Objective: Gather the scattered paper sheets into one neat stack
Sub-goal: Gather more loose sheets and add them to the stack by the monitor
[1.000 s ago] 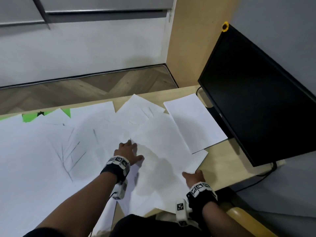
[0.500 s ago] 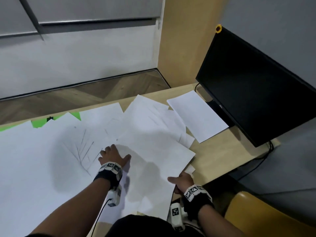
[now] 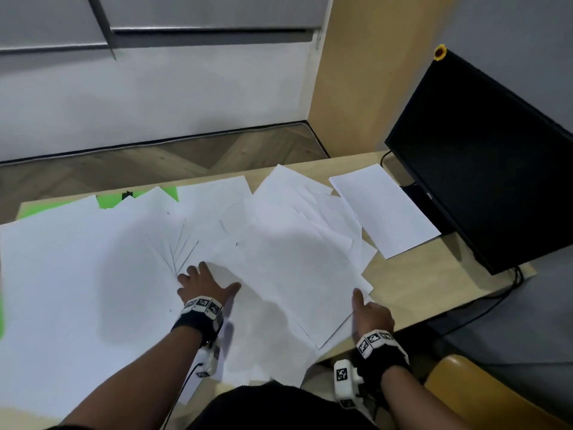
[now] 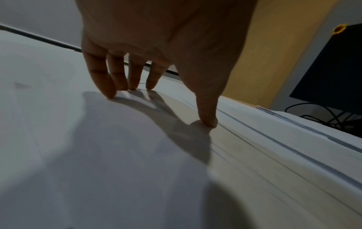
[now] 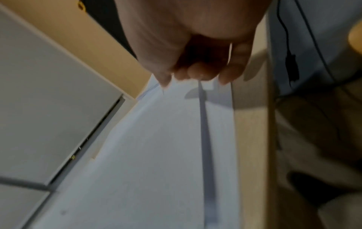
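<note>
Several white paper sheets (image 3: 294, 274) lie overlapping across the wooden desk (image 3: 418, 283); some hang over its near edge. My left hand (image 3: 210, 277) presses down on the sheets near a fanned group (image 3: 186, 243), with straight fingertips (image 4: 109, 93) and thumb spread. My right hand (image 3: 361, 305) holds the right edge of the top bundle, thumb on top. In the right wrist view its fingers (image 5: 195, 72) curl under that edge. One sheet (image 3: 384, 209) lies apart by the monitor. More sheets (image 3: 62, 274) cover the left of the desk.
A black monitor (image 3: 483, 169) stands at the desk's right end, its cable (image 3: 483, 308) trailing off the edge. Green patches (image 3: 108, 201) show at the far left. A yellow chair (image 3: 459, 386) is at lower right. A wooden panel (image 3: 356, 88) rises behind the desk.
The bundle under my hands has slid left, away from the sheet by the monitor, opening a gap of bare desk. My right thumb now lies stretched along the bundle's edge.
</note>
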`<move>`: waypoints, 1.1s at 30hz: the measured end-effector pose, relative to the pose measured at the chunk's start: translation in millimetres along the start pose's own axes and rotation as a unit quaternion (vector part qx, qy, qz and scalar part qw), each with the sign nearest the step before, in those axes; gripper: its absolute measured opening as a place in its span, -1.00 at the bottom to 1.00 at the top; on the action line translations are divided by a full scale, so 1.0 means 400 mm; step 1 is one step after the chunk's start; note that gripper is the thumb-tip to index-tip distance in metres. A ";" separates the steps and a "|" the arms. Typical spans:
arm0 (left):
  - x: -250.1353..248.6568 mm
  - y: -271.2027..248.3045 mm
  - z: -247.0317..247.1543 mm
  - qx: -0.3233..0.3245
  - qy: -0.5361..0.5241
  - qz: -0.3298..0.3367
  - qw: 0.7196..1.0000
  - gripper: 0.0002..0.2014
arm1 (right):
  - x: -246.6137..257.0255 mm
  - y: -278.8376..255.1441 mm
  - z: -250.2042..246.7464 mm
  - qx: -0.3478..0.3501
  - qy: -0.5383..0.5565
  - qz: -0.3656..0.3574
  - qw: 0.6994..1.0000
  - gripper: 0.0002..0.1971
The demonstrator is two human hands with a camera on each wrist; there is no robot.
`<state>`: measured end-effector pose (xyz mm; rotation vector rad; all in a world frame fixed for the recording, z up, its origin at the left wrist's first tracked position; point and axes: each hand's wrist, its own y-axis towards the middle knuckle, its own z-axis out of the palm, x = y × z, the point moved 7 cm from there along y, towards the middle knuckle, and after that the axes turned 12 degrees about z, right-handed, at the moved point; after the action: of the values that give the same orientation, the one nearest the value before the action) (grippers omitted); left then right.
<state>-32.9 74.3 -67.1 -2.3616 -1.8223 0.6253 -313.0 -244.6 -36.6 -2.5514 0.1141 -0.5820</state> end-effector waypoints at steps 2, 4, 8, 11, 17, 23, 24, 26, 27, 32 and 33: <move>0.000 0.005 -0.002 0.008 0.010 0.018 1.000 -0.05 | 0.025 0.013 -0.016 -0.044 -0.024 -0.025 0.998 -0.35; 0.002 0.011 -0.014 0.014 0.022 0.022 0.999 -0.09 | 0.067 0.030 -0.013 -0.050 0.019 -0.082 0.995 -0.50; 0.018 0.021 -0.028 0.015 -0.059 -0.001 0.998 -0.21 | 0.164 0.048 0.033 0.000 -0.027 -0.213 0.977 -0.57; 0.020 0.023 -0.009 0.056 -0.163 0.000 0.985 -0.41 | 0.190 0.075 0.078 0.041 -0.174 -0.221 0.959 -0.08; -0.027 0.053 -0.047 0.086 -0.121 0.071 0.986 -0.63 | 0.238 0.074 0.100 0.024 -0.355 -0.208 0.911 0.18; -0.066 0.104 -0.122 0.032 -0.227 0.044 0.972 -0.51 | 0.212 0.036 0.127 0.049 -0.362 -0.194 0.911 -0.01; -0.057 0.107 -0.127 0.039 -0.218 0.024 0.975 -0.44 | 0.206 0.026 0.123 0.040 -0.337 -0.189 0.922 -0.06; -0.024 0.098 -0.128 0.094 -0.138 0.004 0.986 -0.22 | 0.200 0.008 0.114 0.017 -0.267 -0.190 0.945 -0.15; 0.003 0.091 -0.121 0.129 -0.103 -0.010 0.986 -0.14 | 0.202 0.003 0.114 0.016 -0.239 -0.198 0.950 -0.15; 0.101 0.004 -0.059 0.320 -0.218 -0.035 0.921 -0.53 | 0.202 -0.003 0.167 0.077 -0.271 -0.225 0.933 0.18; 0.105 -0.010 -0.062 0.325 -0.226 -0.022 0.918 -0.64 | 0.202 -0.007 0.171 0.067 -0.282 -0.228 0.930 0.20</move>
<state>-18.9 119.5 -54.1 -1.8118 -1.4519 1.5866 -211.0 -225.3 -57.3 -2.5048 -0.7090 0.0104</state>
